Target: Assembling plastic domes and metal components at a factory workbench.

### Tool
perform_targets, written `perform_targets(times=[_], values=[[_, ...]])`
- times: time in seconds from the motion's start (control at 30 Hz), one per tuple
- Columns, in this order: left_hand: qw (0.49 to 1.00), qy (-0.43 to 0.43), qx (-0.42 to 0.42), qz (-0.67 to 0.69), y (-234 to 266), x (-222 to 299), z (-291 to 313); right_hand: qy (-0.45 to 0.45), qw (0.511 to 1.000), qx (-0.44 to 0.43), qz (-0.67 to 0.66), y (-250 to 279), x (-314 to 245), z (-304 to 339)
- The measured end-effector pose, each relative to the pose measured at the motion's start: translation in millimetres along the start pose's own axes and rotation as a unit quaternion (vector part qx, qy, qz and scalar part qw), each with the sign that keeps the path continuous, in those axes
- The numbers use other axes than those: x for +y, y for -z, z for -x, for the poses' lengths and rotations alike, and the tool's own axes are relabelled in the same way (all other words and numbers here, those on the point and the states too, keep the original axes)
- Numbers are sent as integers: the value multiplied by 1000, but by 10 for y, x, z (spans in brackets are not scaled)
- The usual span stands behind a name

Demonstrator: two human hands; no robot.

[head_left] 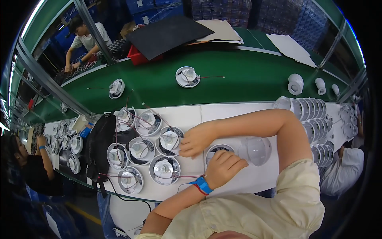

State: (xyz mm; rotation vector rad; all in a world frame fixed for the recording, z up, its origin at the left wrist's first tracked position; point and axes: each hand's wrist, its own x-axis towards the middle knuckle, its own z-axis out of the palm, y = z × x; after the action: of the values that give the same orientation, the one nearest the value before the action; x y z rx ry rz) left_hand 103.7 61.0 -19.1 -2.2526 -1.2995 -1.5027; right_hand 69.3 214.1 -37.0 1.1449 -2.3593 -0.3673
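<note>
My right hand (pixel 197 139) reaches across from the right, fingers bent at the rim of a round white lamp base (pixel 170 140) with a pale centre and thin wires. My left hand (pixel 225 169), wearing a blue wristband (pixel 203 185), is curled over another round lamp base (pixel 217 149). The hand covers that base's near part, and what its fingers hold is hidden. Just right of it lies a clear dome cover (pixel 255 151). Several similar lamp bases stand left of my hands, among them one (pixel 164 169) with red wires trailing toward my left wrist.
Stacked clear covers (pixel 308 109) line the table's right side. Beyond it runs a green conveyor belt (pixel 242 77) carrying two lamp bases and white fittings (pixel 295 84). A black sheet (pixel 169 36) covers a red bin. A black bag (pixel 99 143) sits left. Other people work nearby.
</note>
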Motion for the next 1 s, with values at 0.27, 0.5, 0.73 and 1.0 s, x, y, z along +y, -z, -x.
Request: perform_targets(times=[0.27, 0.5, 0.73, 1.0], values=[[999, 3, -6, 37, 7, 107, -79, -769, 628, 121, -6, -133, 1812, 1673], [1000, 9, -27, -4, 66, -26, -18, -773, 384, 39, -503, -372, 1712, 1581], [997, -55, -45, -5, 154, 79, -45, -698, 376, -73, -605, 153, 957, 796], [974, -61, -206, 68, 79, 215, -155, -705, 551, -68, -443, 1024, 383, 842]])
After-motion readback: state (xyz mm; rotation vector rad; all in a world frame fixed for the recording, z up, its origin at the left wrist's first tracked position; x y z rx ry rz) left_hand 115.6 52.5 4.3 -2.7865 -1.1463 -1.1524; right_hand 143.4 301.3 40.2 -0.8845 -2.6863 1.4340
